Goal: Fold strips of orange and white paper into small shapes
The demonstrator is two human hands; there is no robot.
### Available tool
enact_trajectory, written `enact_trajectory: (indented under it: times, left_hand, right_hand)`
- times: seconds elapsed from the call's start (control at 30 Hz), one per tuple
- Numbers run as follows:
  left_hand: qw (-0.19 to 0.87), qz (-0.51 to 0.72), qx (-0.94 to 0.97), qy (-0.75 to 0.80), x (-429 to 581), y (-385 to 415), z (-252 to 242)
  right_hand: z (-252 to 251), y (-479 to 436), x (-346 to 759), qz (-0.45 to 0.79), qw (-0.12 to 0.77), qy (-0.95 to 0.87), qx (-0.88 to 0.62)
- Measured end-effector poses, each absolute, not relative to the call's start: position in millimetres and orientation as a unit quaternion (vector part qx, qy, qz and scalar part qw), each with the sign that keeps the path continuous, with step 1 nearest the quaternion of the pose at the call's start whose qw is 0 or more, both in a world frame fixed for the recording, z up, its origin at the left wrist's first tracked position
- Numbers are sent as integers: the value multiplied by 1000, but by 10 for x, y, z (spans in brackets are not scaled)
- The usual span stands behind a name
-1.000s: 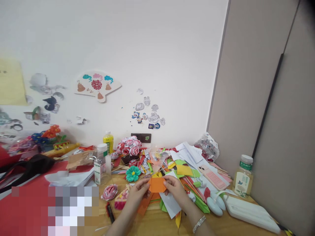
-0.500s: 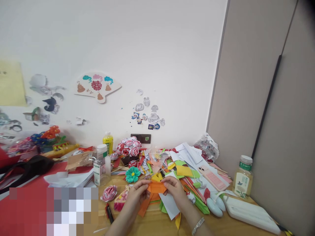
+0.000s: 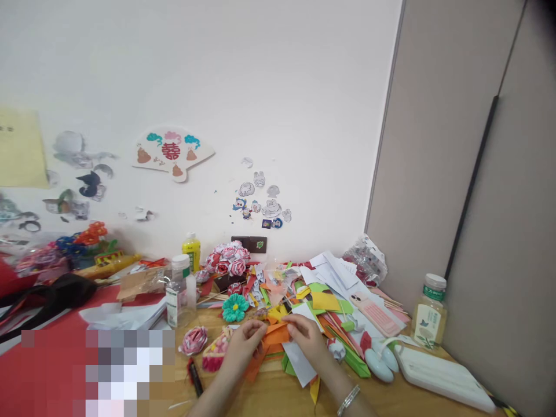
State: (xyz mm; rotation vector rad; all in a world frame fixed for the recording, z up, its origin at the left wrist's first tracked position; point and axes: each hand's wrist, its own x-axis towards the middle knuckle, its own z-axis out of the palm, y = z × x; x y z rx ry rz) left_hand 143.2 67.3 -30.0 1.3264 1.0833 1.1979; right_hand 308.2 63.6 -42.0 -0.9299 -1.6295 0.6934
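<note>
Between my two hands is a folded piece of orange paper [image 3: 277, 333], held above the wooden table. My left hand [image 3: 249, 341] pinches its left side between thumb and fingers. At the right side, my right hand [image 3: 305, 336] grips the paper with fingers closed; a silvery bracelet circles that wrist. Below and around the hands lie more orange paper [image 3: 257, 364], a white sheet [image 3: 299, 362] and green strips. A teal flower [image 3: 235, 307] lies just beyond my left hand, with a pink paper rose [image 3: 193, 340] off to its left.
Paper scraps and a pink phone [image 3: 377, 313] cover the right. A clear bottle [image 3: 177, 295] and a yellow bottle [image 3: 191, 252] stand left. A labelled jar [image 3: 429, 313] and a white flat device [image 3: 443, 373] sit by the grey panel [image 3: 434, 145]. A black pen [image 3: 195, 377] lies in front.
The orange paper has gone from a level strip stretched between both hands to a tilted, partly hidden one. My hands have come slightly closer together.
</note>
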Motion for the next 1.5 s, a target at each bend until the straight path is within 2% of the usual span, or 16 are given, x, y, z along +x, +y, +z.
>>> enact_trajectory:
  times: [0.1, 0.27, 0.63, 1.23, 1.5]
  left_hand:
    - [478, 496, 577, 438, 1446, 668, -311]
    - [447, 490, 606, 439, 1448, 687, -362]
    - [431, 460, 635, 446, 1447, 680, -372]
    - [433, 468, 610, 470, 1456, 675, -374]
    - [445, 426, 666, 420, 1490, 679, -471]
  right_hand:
    - [-429, 659, 3081, 272, 527, -695, -407]
    - [-471, 712, 3065, 309, 484, -689, -442]
    - [-457, 729, 3075, 320, 501, -661, -459]
    - [-468, 715, 3077, 323, 492, -672, -449]
    - [-437, 652, 3046, 348, 446, -712, -417]
